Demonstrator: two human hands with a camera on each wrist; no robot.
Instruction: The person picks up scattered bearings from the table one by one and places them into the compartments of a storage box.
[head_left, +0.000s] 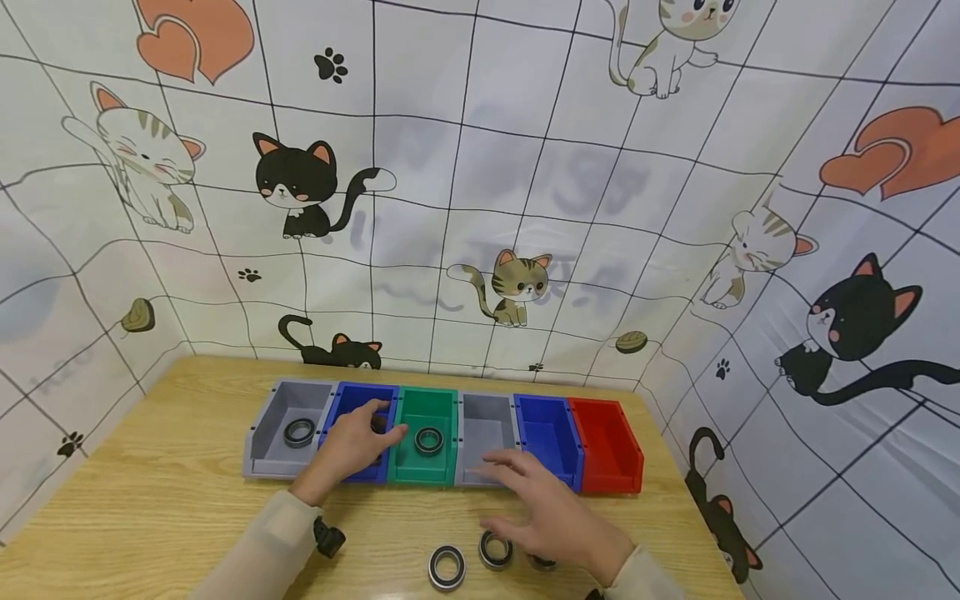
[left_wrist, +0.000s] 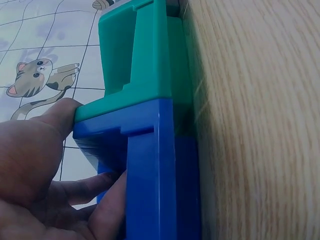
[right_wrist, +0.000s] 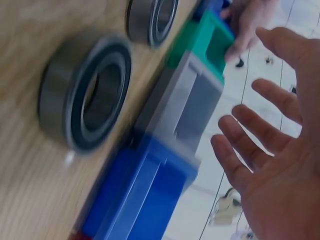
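My left hand point(head_left: 356, 440) reaches into the left blue bin point(head_left: 352, 398), fingers inside it and thumb over the green bin's side. A dark ring-shaped thing point(head_left: 378, 424), partly hidden, shows between thumb and index finger. In the left wrist view, the left hand point(left_wrist: 30, 165) has its thumb spread apart from the fingers. My right hand point(head_left: 551, 515) hovers with spread fingers, holding nothing, above the table and in front of the right-hand grey bin. Near it lie a bearing point(head_left: 496, 550), another bearing point(head_left: 447, 568) and a third bearing point(head_left: 542, 563), partly covered by the hand.
The bins stand side by side: a grey bin point(head_left: 264, 446) with a bearing point(head_left: 299, 432), the green bin point(head_left: 426, 406) with a bearing point(head_left: 429, 441), another grey bin point(head_left: 486, 417), a blue bin point(head_left: 546, 429) and a red bin point(head_left: 607, 437). A cat-print cloth point(head_left: 420, 208) hangs behind.
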